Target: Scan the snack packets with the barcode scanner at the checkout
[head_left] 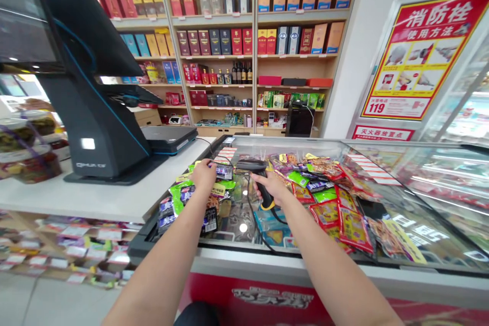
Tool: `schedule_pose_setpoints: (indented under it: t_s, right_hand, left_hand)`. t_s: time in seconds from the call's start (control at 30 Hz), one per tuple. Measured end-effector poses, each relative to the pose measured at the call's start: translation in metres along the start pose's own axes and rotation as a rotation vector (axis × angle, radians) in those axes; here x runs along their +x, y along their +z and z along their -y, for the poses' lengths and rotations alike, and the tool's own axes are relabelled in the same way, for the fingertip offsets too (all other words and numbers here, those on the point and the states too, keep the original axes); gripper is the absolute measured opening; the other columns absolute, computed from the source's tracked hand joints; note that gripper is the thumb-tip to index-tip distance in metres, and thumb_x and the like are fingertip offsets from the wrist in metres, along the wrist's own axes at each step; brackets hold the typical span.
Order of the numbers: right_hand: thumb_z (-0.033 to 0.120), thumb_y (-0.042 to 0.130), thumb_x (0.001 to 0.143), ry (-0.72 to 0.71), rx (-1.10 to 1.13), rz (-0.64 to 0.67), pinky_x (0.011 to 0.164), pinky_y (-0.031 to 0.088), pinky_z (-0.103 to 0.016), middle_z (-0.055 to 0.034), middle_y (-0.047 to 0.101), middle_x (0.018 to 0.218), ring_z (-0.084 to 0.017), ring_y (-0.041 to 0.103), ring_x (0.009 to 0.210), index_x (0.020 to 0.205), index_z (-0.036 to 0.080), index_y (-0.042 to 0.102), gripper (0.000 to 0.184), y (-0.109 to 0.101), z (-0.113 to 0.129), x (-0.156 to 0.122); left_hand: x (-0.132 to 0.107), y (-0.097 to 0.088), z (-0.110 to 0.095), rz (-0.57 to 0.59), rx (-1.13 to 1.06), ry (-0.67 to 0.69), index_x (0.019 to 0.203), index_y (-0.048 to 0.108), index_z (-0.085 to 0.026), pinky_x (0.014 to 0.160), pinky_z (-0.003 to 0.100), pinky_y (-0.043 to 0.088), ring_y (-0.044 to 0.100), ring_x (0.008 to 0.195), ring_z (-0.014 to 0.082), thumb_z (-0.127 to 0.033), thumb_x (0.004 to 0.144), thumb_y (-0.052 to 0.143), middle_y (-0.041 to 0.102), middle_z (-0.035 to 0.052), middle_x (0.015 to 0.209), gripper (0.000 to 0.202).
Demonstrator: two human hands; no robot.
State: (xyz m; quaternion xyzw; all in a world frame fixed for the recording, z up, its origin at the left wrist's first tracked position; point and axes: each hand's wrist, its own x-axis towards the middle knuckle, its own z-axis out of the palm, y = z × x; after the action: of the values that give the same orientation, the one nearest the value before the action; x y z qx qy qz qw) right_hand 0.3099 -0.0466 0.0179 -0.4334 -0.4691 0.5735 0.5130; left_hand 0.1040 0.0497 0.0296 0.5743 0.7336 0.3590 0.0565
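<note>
My right hand (269,187) is wrapped round the grip of a black barcode scanner (252,165), whose head points left over the glass freezer top. My left hand (204,173) pinches the edge of a dark snack packet (224,171) in front of the scanner head; a barcode label faces up on it. Beneath and nearer me lies a pile of green and dark blue snack packets (179,198). To the right of the scanner spreads a larger heap of red, green and purple packets (324,198). The scanner's black cable (254,219) trails across the glass.
At the left, a point-of-sale terminal (95,112) stands on a white counter (160,183), with tubs of food (30,158) behind it. The freezer's glass lid (431,183) stretches right. Shelves of boxed bottles (214,41) line the back wall, beside a red fire-hydrant poster (424,61).
</note>
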Motion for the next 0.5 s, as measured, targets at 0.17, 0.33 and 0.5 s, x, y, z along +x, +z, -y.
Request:
schedule_pose_setpoints:
  t_s: [0.17, 0.33, 0.5]
  right_hand:
    - [0.050, 0.082, 0.059, -0.004, 0.021, 0.006, 0.036, 0.038, -0.020, 0.0085, 0.056, 0.049, -0.008, 0.048, 0.037, 0.079, 0.021, 0.050, 0.047, 0.000, 0.000, -0.001]
    - [0.050, 0.083, 0.058, -0.052, 0.019, -0.019, 0.037, 0.040, -0.020, 0.0074, 0.056, 0.050, -0.008, 0.049, 0.038, 0.077, 0.021, 0.052, 0.047, -0.011, 0.014, -0.012]
    - [0.052, 0.082, 0.060, -0.112, 0.003, -0.086, 0.036, 0.040, -0.019, 0.0077, 0.057, 0.052, -0.008, 0.048, 0.038, 0.081, 0.020, 0.054, 0.048, -0.042, 0.025, -0.031]
  left_hand:
    - [-0.009, -0.002, -0.010, -0.106, 0.035, 0.111, 0.126, 0.063, -0.022, 0.100, 0.054, 0.038, 0.050, 0.126, 0.0361, -0.019, 0.079, 0.056, 0.055, 0.0167, 0.140, 0.049]
    - [-0.027, 0.007, -0.040, -0.122, -0.092, 0.289, 0.118, 0.066, -0.022, 0.099, 0.048, 0.041, 0.052, 0.125, 0.0328, -0.027, 0.083, 0.056, 0.055, 0.0149, 0.138, 0.036]
    - [-0.064, 0.039, -0.093, 0.136, -0.099, 0.367, 0.110, 0.069, -0.022, 0.093, 0.042, 0.044, 0.063, 0.109, 0.0276, -0.029, 0.085, 0.055, 0.068, 0.0121, 0.118, 0.030]
